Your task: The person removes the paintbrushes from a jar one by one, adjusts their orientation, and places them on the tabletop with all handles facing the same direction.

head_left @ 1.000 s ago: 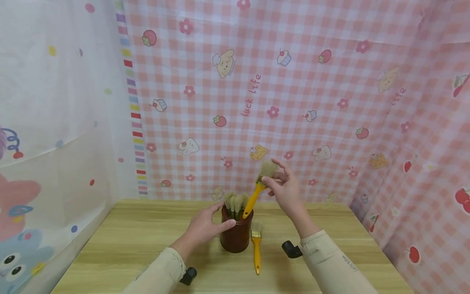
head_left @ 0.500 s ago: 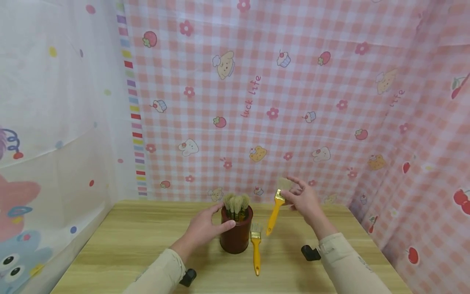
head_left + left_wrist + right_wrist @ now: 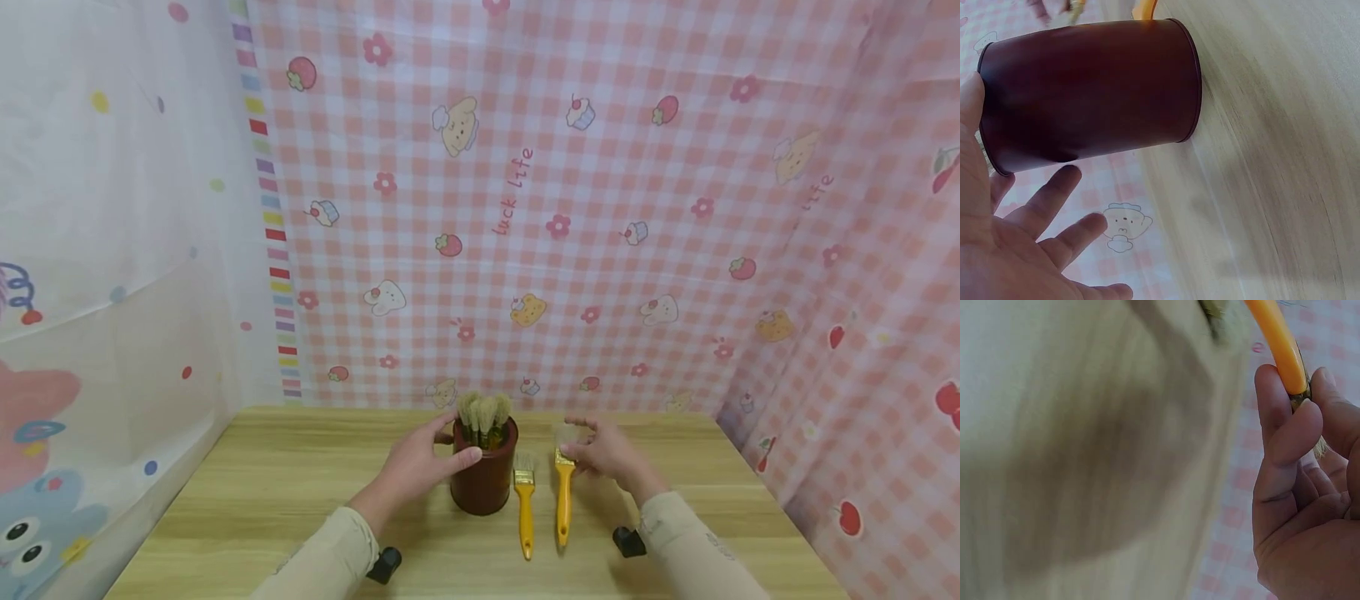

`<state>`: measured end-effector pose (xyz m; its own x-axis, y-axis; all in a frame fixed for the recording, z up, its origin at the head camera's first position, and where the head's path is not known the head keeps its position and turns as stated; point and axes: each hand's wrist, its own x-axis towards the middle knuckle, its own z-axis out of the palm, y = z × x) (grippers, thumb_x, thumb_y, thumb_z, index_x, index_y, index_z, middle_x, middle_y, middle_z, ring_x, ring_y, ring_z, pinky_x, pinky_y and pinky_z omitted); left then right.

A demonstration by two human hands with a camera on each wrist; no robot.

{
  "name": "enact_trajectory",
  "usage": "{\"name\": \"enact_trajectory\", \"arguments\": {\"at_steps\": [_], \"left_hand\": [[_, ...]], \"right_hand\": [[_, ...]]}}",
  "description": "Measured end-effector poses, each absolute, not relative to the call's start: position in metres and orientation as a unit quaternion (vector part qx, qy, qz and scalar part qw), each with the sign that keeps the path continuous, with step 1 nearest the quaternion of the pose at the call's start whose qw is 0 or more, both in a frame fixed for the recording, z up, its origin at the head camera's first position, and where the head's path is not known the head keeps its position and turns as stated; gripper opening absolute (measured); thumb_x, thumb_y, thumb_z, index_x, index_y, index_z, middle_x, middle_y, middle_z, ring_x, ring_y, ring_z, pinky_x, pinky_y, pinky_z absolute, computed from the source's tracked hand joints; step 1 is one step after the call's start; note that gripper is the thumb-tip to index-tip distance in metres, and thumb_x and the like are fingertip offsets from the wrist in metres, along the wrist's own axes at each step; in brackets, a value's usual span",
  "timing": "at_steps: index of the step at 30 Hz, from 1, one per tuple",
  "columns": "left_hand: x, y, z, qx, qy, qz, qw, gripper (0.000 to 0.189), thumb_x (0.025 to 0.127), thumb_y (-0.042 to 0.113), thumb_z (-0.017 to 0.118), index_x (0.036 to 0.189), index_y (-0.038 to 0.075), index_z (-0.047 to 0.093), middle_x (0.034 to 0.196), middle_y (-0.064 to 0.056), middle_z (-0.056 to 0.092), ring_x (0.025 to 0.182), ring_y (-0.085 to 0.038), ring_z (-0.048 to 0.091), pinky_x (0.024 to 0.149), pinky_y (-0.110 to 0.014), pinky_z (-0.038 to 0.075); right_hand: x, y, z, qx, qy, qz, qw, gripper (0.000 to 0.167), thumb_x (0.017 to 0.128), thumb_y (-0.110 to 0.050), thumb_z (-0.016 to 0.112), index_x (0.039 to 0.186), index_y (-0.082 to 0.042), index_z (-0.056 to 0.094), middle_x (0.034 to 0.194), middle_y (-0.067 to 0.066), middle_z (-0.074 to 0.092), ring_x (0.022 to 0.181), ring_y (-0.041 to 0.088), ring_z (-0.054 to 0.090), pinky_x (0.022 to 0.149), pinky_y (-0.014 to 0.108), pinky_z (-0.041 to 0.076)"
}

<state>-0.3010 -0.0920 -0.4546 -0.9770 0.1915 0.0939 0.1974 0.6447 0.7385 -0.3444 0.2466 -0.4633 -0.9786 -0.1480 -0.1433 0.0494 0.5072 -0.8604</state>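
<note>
A dark brown cylindrical pot (image 3: 480, 485) stands upright on the table, with several bristle brushes (image 3: 483, 415) in it, bristles up. My left hand (image 3: 412, 468) holds the pot by its rim, thumb and forefinger on either side; in the left wrist view the other fingers spread apart from its wall (image 3: 1091, 94). My right hand (image 3: 613, 457) pinches a yellow-handled paintbrush (image 3: 564, 500) near its ferrule, handle pointing toward me. In the right wrist view fingertips and thumb meet at the end of the orange-yellow handle (image 3: 1280, 347). Whether that handle touches the table I cannot tell.
A second yellow-handled paintbrush (image 3: 526, 517) lies between the pot and the held brush. Wood-grain table (image 3: 300, 500) extends around them. Pink checked cloth (image 3: 480, 208) hangs behind, white printed cloth (image 3: 135, 250) at left. Black wrist devices (image 3: 628, 542) sit by both sleeves.
My right hand has carried the paintbrush from above the pot to the right and down to table level, turning its handle toward me. My left hand has stayed on the pot.
</note>
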Motion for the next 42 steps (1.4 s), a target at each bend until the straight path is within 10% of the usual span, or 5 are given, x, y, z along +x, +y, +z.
{"name": "enact_trajectory", "arguments": {"at_steps": [42], "left_hand": [[-0.300, -0.092, -0.454, -0.097, -0.910, -0.402, -0.007, 0.089, 0.092, 0.071, 0.071, 0.165, 0.029, 0.043, 0.138, -0.009, 0.073, 0.135, -0.040, 0.065, 0.122, -0.078, 0.025]], "right_hand": [[-0.345, 0.217, -0.509, -0.013, 0.905, -0.420, 0.065, 0.050, 0.096, -0.006, 0.079, 0.144, -0.005, 0.064, 0.091, 0.007, 0.070, 0.062, 0.018, 0.062, 0.054, 0.030, 0.053]]}}
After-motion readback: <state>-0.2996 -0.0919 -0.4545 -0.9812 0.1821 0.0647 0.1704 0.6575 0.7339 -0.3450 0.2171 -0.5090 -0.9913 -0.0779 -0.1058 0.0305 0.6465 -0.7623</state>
